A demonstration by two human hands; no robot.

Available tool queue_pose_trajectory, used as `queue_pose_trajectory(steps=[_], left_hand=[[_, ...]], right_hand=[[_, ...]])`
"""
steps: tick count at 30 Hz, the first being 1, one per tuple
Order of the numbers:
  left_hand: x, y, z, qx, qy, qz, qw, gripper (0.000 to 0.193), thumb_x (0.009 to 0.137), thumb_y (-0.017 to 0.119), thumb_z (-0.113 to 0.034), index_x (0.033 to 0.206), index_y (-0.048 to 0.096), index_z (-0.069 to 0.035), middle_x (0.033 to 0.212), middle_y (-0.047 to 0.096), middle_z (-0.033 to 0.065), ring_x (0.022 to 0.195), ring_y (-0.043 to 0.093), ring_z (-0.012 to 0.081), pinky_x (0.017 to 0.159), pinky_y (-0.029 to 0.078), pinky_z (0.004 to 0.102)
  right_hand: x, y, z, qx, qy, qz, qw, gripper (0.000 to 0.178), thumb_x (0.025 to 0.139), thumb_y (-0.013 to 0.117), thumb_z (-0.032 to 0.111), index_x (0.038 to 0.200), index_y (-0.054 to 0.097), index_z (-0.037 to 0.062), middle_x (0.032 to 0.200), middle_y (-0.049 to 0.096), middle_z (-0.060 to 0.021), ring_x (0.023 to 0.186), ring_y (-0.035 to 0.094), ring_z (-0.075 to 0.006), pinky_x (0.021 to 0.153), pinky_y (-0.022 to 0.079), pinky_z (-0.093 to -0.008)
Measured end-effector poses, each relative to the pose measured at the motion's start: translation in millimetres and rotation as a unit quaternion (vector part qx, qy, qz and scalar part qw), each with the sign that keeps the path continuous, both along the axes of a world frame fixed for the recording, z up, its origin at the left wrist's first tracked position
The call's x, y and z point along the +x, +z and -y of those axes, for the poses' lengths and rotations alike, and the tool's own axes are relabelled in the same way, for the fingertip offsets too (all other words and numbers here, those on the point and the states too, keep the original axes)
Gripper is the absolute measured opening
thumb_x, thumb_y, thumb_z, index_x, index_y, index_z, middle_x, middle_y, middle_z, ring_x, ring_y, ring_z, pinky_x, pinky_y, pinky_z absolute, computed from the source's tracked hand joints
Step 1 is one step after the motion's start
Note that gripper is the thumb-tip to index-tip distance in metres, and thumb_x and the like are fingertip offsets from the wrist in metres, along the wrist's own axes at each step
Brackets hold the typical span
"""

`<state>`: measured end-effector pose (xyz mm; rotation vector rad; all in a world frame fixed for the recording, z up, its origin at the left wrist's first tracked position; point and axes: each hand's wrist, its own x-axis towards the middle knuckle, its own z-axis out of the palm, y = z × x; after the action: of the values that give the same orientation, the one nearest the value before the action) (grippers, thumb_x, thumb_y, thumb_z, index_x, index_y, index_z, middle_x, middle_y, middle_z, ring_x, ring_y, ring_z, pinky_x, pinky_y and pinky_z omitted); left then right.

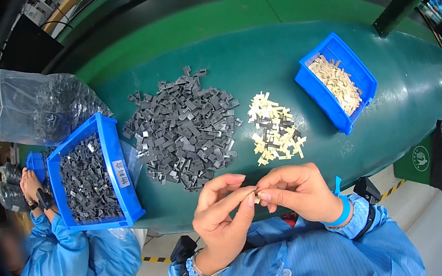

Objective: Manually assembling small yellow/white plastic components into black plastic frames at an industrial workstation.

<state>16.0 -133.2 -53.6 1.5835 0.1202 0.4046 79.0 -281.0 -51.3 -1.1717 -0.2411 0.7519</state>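
A worker's left hand [220, 215] and right hand [299, 192] meet fingertip to fingertip at the near edge of a green work table [256, 62], both pinching one small pale part [256, 196] held between them just above the table's rim. Directly beyond the hands lies a small heap of cream and dark pieces [275, 127], and to its left a far larger pile of grey clips [185, 128]. A blue bin of cream parts [336, 82] sits at the right, a blue bin of dark parts [93, 173] at the left, beside a clear plastic bag [35, 108]. Another person in a blue sleeve [75, 255] works at the lower left.
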Motion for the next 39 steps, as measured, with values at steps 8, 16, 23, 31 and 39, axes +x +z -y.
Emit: queue_pose_trajectory(steps=[8, 16, 23, 31, 39], left_hand=[[1.0, -5.4, -0.2, -0.050, -0.018, -0.034, 0.998, 0.013, 0.076, 0.065, -0.002, 0.089, 0.069, -0.001, 0.108, 0.055, 0.0143, 0.099, 0.052, 0.0213, 0.085, 0.041, 0.0311], [7.4, -1.1, -0.2, -0.342, -0.018, -0.043, 0.939, 0.012, 0.079, 0.059, -0.002, 0.088, 0.066, 0.002, 0.113, 0.052, 0.0165, 0.102, 0.051, 0.0224, 0.085, 0.041, 0.0326], [3.9, 9.2, -16.3, -0.208, 0.065, 0.029, 0.976, 0.011, 0.077, 0.063, -0.008, 0.083, 0.065, 0.001, 0.109, 0.053, 0.0172, 0.099, 0.049, 0.0227, 0.085, 0.040, 0.0350], [3.8, 5.5, -16.8, -0.137, 0.044, -0.014, 0.990, 0.012, 0.078, 0.063, -0.012, 0.081, 0.064, -0.001, 0.106, 0.053, 0.0148, 0.095, 0.048, 0.0205, 0.084, 0.040, 0.0322], [6.0, 0.9, -12.4, -0.184, 0.005, -0.006, 0.983, 0.012, 0.077, 0.062, 0.002, 0.088, 0.065, 0.005, 0.102, 0.056, 0.0165, 0.090, 0.054, 0.0193, 0.079, 0.043, 0.0278]], right_hand=[[-4.0, -5.2, -2.3, 0.032, -0.018, -0.003, 0.999, 0.014, 0.087, 0.058, 0.007, 0.095, 0.060, -0.0034, 0.078, 0.062, -0.0064, 0.065, 0.057, -0.0079, 0.056, 0.047, -0.0199], [13.0, 10.3, 17.1, -0.059, -0.069, 0.109, 0.990, 0.009, 0.080, 0.060, 0.000, 0.089, 0.061, -0.0035, 0.076, 0.062, -0.0077, 0.066, 0.058, -0.0111, 0.058, 0.046, -0.0230], [78.7, 50.4, 77.2, -0.411, -0.286, 0.540, 0.677, 0.001, 0.076, 0.060, -0.001, 0.077, 0.060, -0.0012, 0.065, 0.057, -0.0109, 0.055, 0.054, -0.0238, 0.052, 0.042, -0.0312], [113.7, 36.0, 110.0, -0.472, -0.238, 0.652, 0.544, 0.014, 0.071, 0.064, 0.001, 0.085, 0.060, 0.0020, 0.092, 0.059, -0.0114, 0.087, 0.054, -0.0264, 0.072, 0.044, -0.0329], [105.8, 9.8, 111.3, -0.451, -0.268, 0.486, 0.699, 0.026, 0.076, 0.061, 0.000, 0.102, 0.058, -0.0006, 0.088, 0.060, -0.0123, 0.080, 0.058, -0.0261, 0.070, 0.046, -0.0320]])
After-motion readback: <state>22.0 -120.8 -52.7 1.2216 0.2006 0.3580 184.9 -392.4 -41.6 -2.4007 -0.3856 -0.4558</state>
